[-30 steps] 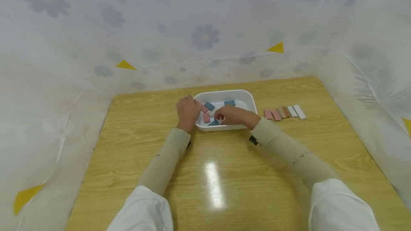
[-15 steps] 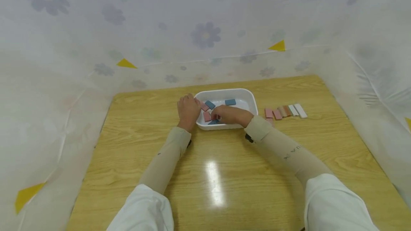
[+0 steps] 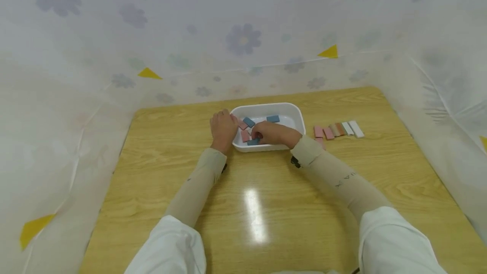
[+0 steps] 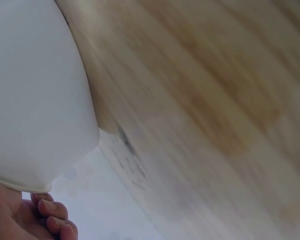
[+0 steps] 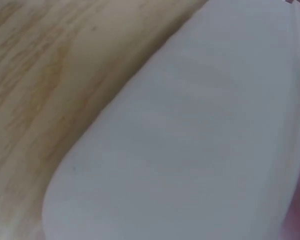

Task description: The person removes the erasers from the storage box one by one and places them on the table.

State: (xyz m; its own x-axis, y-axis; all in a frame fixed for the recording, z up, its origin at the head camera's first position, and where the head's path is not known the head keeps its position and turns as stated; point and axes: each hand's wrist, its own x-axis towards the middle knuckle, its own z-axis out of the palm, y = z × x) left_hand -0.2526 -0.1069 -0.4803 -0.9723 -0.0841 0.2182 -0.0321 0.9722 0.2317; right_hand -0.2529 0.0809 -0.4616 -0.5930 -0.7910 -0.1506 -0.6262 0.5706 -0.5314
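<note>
My left hand [image 3: 223, 129] grips the left rim of a white tub [image 3: 274, 149]. In the left wrist view the fingers [image 4: 55, 207] curl below the tub's rim. My right hand [image 3: 272, 132] reaches over the near rim into the tub, its fingertips pinching the right end of a blue block [image 3: 252, 142]. Beside it in the tub lie a pink block [image 3: 245, 135], another pink block [image 3: 242, 124] and a second blue block [image 3: 249, 122]. A further blue block [image 3: 272, 119] lies by the far wall. The right fingertips are partly hidden behind the hand.
To the right of the tub, a row of flat blocks lies on the wooden table [image 3: 198, 231]: pink blocks [image 3: 329, 133], tan and orange ones, and a white block [image 3: 356, 129] at the end. One more pink block [image 3: 320, 142] lies partly behind the right sleeve. Patterned sheeting [image 3: 243, 71] encloses the table.
My right hand has shifted slightly left inside the tub, and the blue block at its fingertips has turned and moved a little. The left hand stays on the rim.
</note>
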